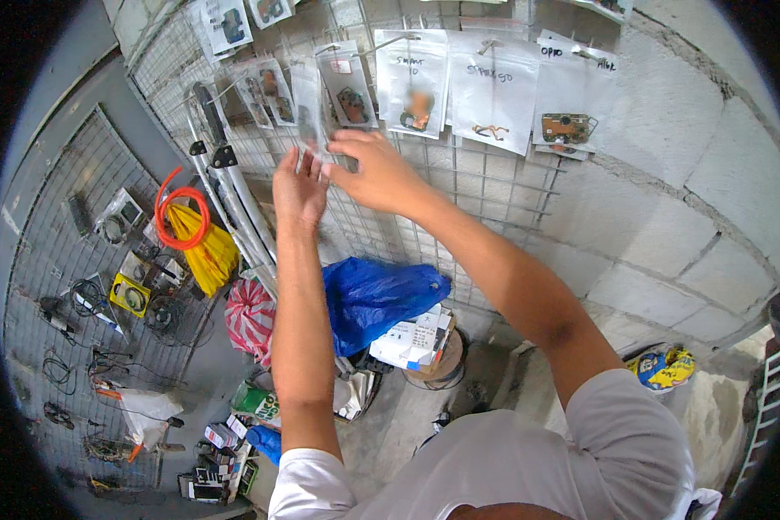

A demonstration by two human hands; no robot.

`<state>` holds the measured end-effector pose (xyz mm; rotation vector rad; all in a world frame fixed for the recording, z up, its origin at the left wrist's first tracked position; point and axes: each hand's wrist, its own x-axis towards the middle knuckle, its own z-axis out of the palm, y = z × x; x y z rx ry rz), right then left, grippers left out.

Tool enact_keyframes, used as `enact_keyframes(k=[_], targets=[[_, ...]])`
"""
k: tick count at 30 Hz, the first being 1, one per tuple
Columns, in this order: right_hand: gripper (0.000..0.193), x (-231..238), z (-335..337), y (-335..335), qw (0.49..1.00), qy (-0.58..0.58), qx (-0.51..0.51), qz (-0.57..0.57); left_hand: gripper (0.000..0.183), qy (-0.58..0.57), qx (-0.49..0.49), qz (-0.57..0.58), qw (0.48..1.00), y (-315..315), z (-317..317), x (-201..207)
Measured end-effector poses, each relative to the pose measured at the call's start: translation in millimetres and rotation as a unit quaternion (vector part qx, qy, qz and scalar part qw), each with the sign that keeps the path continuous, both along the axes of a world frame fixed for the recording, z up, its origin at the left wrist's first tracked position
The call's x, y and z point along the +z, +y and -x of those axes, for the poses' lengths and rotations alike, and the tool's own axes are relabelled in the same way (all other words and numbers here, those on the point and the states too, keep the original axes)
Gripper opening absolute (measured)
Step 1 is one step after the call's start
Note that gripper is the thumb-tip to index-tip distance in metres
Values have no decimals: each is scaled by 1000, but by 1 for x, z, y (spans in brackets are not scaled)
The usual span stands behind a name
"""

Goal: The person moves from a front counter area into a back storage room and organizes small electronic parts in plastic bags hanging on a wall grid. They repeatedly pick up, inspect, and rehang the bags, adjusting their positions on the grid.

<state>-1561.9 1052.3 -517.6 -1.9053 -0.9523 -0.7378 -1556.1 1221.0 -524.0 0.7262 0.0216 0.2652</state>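
The left hand (pixel 302 189) and right hand (pixel 377 173) are raised, each grip half-curled at the foot of a flat, clear plastic bag (pixel 307 100); whether it is pinched cannot be told. Before the grey wire grid (pixel 498 180), the bag is best steadied from below.

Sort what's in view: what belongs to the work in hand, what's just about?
Likely in use:
clear bag at left hand and right hand
wire grid

Just about:
orange coil
yellow bag
blue plastic
striped bag

Left grip (pixel 301 189) reaches up close beside right grip (pixel 373 172)
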Motion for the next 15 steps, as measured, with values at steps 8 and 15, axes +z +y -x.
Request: enact_keyframes(k=[8,15], targets=[[25,-6,37,-97,998,38,-29,28,43,-53,-155,-50,985,-118,14,-28],[27,-1,75,-149,995,50,-13,88,36,29,-122,-33,992,-136,12,-12]])
